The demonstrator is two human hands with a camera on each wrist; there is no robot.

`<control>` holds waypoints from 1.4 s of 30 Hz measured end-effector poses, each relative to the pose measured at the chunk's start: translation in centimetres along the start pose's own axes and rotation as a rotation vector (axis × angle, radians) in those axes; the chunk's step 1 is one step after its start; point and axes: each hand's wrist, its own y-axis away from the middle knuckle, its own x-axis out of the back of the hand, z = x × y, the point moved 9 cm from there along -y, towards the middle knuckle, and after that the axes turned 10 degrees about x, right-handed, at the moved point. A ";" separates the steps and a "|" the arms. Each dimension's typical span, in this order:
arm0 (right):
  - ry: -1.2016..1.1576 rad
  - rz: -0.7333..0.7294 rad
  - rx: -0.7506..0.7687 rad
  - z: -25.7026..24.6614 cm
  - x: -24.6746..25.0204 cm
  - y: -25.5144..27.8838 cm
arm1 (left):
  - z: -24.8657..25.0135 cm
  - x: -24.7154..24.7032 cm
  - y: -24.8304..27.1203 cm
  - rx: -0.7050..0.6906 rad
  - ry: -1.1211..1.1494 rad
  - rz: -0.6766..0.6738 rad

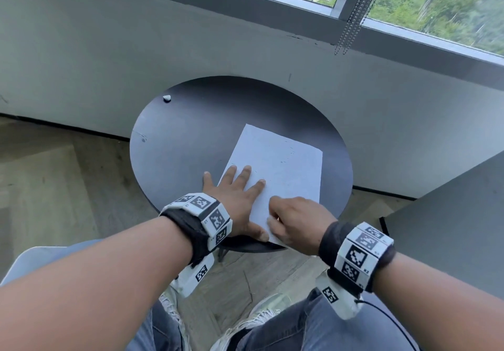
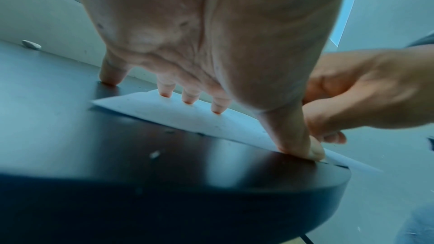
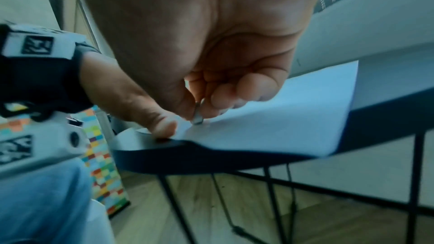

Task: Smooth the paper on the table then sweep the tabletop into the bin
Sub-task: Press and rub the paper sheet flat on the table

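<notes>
A white sheet of paper (image 1: 278,170) lies on the round black table (image 1: 191,137), its near corner reaching the table's edge. My left hand (image 1: 234,187) lies flat with spread fingers and presses the sheet's near left part; the little finger rests on bare tabletop. From the left wrist view, the fingertips (image 2: 189,101) touch the paper (image 2: 178,116). My right hand (image 1: 297,222) is curled over the near corner. In the right wrist view it pinches a small grey object (image 3: 198,113) whose tip touches the paper (image 3: 270,121). A small white lump (image 1: 166,98) sits far left.
Small pale crumbs (image 2: 155,154) lie on the tabletop near its front edge. A grey wall and window with a bead chain (image 1: 354,9) stand behind. A grey cabinet (image 1: 450,227) is at right. A colourful patterned box (image 3: 103,164) stands on the floor beside thin black table legs (image 3: 274,201).
</notes>
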 end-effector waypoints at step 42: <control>-0.054 0.066 -0.237 6.9 1.1 -0.5 | 0.2 0.3 0.1 0.006 -0.008 -0.014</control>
